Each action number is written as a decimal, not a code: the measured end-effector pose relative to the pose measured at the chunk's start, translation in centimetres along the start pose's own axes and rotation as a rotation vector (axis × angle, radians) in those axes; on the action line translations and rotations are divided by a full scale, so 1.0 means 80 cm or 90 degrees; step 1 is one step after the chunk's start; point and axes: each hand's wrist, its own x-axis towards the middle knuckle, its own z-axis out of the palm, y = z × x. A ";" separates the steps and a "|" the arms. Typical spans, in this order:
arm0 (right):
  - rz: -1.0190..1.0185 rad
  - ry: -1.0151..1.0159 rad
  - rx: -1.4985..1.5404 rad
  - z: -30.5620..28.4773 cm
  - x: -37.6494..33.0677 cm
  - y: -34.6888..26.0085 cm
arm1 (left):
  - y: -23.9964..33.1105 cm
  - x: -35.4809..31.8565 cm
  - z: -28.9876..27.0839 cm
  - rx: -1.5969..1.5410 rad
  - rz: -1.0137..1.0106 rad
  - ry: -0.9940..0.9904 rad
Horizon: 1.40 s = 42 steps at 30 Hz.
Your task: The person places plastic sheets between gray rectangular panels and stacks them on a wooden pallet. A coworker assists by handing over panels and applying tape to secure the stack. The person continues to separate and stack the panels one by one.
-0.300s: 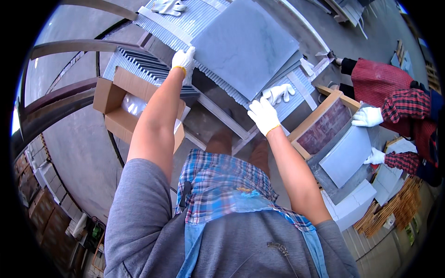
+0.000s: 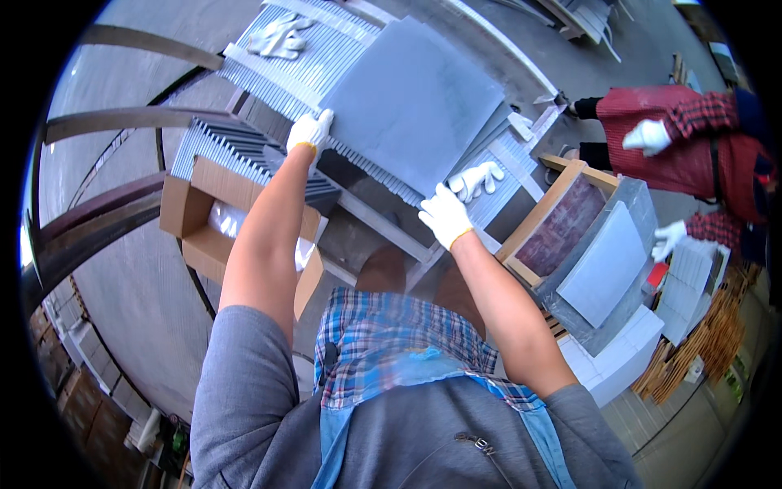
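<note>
A large smooth grey tile [image 2: 411, 98] lies on top of a few similar tiles, over a ridged pale support. My left hand [image 2: 310, 133], in a white glove, is closed at the tile's left corner. My right hand [image 2: 446, 217], gloved the same way, has its fingers bent at the corner nearest me; the undersides of both grips are hidden. A loose white glove [image 2: 475, 181] lies just beyond my right hand. Another pair of white gloves [image 2: 279, 37] rests on the ridged surface [image 2: 326, 61] at the far left.
By my left forearm stands an open cardboard box [image 2: 208, 253] with clear plastic inside, beside a row of upright tiles [image 2: 232, 143]. At right, a co-worker in a red apron [image 2: 635, 114] stands by a wooden frame [image 2: 542, 216] and a pale tile [image 2: 603, 265]. White blocks [image 2: 619, 359] sit below.
The co-worker's gloved hands have come off the pale tile and moved apart from it. My hands keep to the same two corners of the grey tile while the view shifts slightly.
</note>
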 end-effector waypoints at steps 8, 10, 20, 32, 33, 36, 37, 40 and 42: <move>-0.047 0.289 -0.131 0.093 -0.060 -0.022 | 0.014 -0.011 -0.044 0.125 0.085 -0.008; -0.058 0.269 -0.168 0.102 -0.071 -0.038 | 0.028 -0.020 -0.069 0.087 0.097 -0.013; -0.153 0.284 -0.062 0.082 -0.005 -0.155 | 0.051 -0.091 -0.098 -0.231 -0.004 -0.116; -0.315 0.472 -0.193 0.007 -0.193 -0.132 | 0.125 -0.333 -0.087 -0.457 -0.061 -0.220; -0.339 0.468 -0.162 -0.007 -0.220 -0.123 | 0.131 -0.356 -0.089 -0.421 -0.055 -0.258; -0.333 0.474 -0.110 -0.042 -0.321 -0.113 | 0.133 -0.420 -0.060 -0.374 -0.051 -0.328; -0.343 0.489 -0.108 -0.057 -0.351 -0.110 | 0.145 -0.445 -0.057 -0.331 -0.069 -0.373; -0.335 0.547 -0.112 -0.122 -0.430 -0.094 | 0.137 -0.487 0.000 -0.239 -0.055 -0.437; -0.346 0.604 -0.120 -0.162 -0.474 -0.086 | 0.162 -0.520 0.032 -0.229 -0.045 -0.491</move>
